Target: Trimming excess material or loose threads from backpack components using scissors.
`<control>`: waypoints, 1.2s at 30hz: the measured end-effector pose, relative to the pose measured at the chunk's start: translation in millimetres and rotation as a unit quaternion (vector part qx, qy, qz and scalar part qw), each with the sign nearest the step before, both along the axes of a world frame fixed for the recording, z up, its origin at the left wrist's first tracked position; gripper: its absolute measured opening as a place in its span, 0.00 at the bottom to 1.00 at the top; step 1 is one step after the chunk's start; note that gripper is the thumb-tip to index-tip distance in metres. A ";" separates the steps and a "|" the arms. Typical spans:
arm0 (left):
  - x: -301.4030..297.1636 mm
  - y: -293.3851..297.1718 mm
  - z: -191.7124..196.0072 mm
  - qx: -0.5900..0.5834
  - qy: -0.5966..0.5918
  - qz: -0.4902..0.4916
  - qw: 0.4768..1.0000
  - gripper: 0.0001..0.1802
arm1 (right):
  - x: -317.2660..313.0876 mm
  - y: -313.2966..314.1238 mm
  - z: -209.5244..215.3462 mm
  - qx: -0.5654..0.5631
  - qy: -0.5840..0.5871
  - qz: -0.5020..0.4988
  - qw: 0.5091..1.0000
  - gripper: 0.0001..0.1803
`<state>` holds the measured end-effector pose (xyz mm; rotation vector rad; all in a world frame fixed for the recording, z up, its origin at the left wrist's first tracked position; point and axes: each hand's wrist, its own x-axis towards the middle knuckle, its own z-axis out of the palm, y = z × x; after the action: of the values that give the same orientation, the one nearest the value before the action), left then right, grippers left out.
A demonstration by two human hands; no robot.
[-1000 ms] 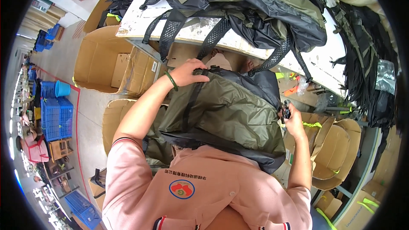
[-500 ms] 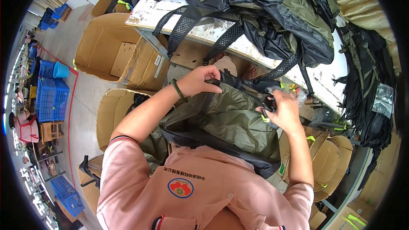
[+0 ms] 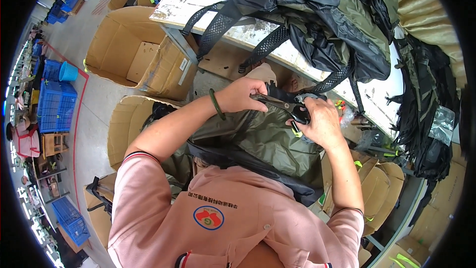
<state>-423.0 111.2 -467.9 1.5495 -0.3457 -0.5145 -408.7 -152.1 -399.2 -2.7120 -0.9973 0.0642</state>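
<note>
A dark olive-green bag with black trim [image 3: 270, 136] lies across my lap, its fabric creased and its dark upper edge lifted. My left hand [image 3: 243, 95], with a green bangle [image 3: 216, 104] at the wrist, is closed in a pinch on that edge. Scissors with black handles [image 3: 300, 114] are gripped in my right hand [image 3: 322, 120]. Their blades point left along the edge and reach close to my left fingertips; whether they touch fabric I cannot tell. A small yellow-green piece [image 3: 296, 129] shows just below the handles.
Ahead stands a white worktable [image 3: 243, 32] heaped with olive and black bags [image 3: 307, 10], straps dangling over its front. Cardboard boxes [image 3: 130, 52] stand at my left, and another [image 3: 382, 188] at my right. Dark straps [image 3: 426, 114] hang at the far right. Blue crates [image 3: 59, 106] line the left aisle.
My right hand has brought the scissors left and slightly up, so the blades now lie close to my left hand. My left hand keeps its pinch and has shifted slightly right.
</note>
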 end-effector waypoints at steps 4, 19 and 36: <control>0.0 -1.8 -0.8 0.011 -0.018 0.007 1.000 0.14 | -0.6 -2.7 -2.8 -0.006 0.010 -0.001 1.000 0.25; 6.8 25.1 30.4 0.131 -0.161 0.007 0.978 0.13 | -2.2 -66.4 -21.7 0.099 0.153 -0.177 0.967 0.18; 17.7 -151.9 -33.9 0.166 -0.373 -0.081 0.909 0.18 | -59.8 -136.6 -103.9 0.325 0.286 -0.300 0.850 0.13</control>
<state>-405.3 -40.7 -501.8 2.0288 -1.0213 -0.0773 -468.5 -288.7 -503.0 -2.0351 0.0416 0.3272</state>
